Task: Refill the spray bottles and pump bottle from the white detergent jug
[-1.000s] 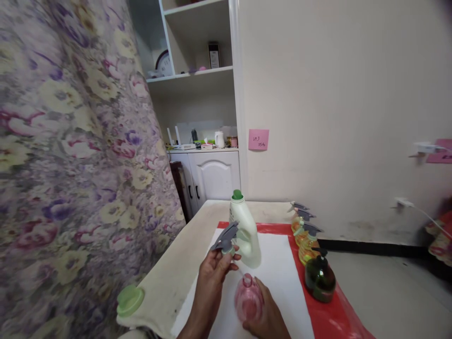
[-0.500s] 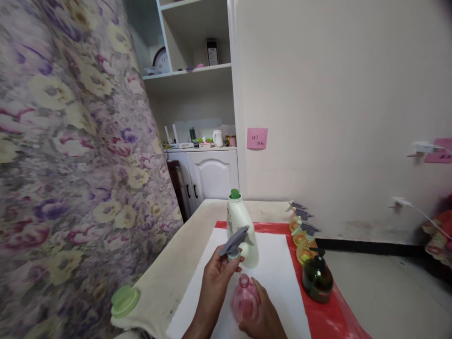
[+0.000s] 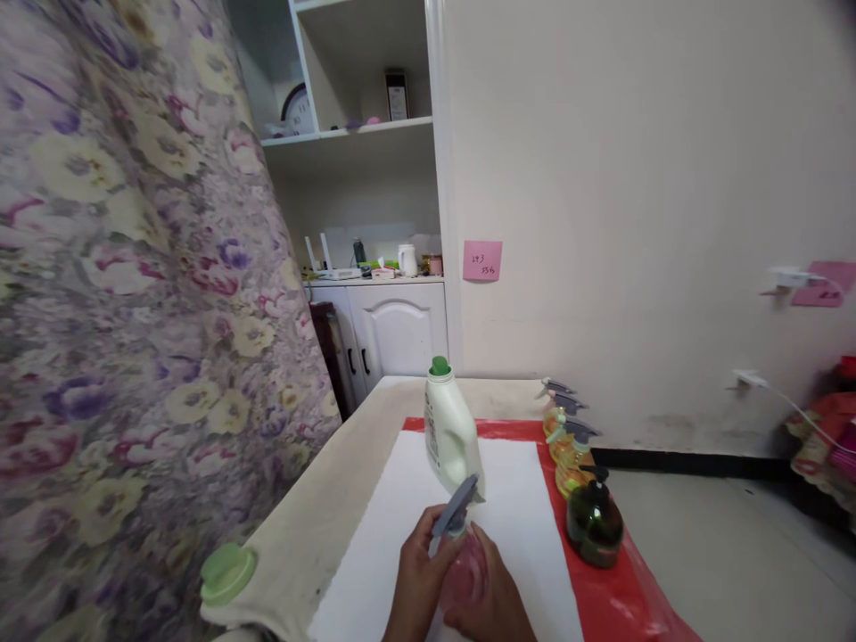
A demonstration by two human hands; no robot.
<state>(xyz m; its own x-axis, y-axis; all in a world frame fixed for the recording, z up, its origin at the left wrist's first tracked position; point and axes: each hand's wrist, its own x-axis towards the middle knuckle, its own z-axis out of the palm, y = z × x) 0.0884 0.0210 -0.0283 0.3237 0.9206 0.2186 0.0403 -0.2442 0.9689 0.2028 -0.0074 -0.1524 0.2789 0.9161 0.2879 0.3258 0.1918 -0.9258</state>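
Note:
My left hand [image 3: 420, 563] is closed around the collar of a grey spray nozzle [image 3: 457, 506], which sits at the neck of a pink see-through bottle [image 3: 466, 575]. Whether its threads are engaged cannot be seen. My right hand [image 3: 493, 588] wraps the bottle's right side and holds it upright over the white sheet [image 3: 374, 544]. Just beyond the nozzle stands a pale green detergent jug [image 3: 452, 428] with its outer cap off and a green spout [image 3: 440, 366] showing.
A light green cap [image 3: 228, 572] lies at the table's left front corner. Along the red covering [image 3: 602, 606] on the right stand a dark green pump bottle [image 3: 595, 524] and several yellow spray bottles [image 3: 572, 468]. A floral curtain [image 3: 153, 357] hangs close on the left.
The spray nozzle has come down from above the pink bottle onto its neck, carried by my left hand. My right hand still holds the bottle. The view has shifted slightly.

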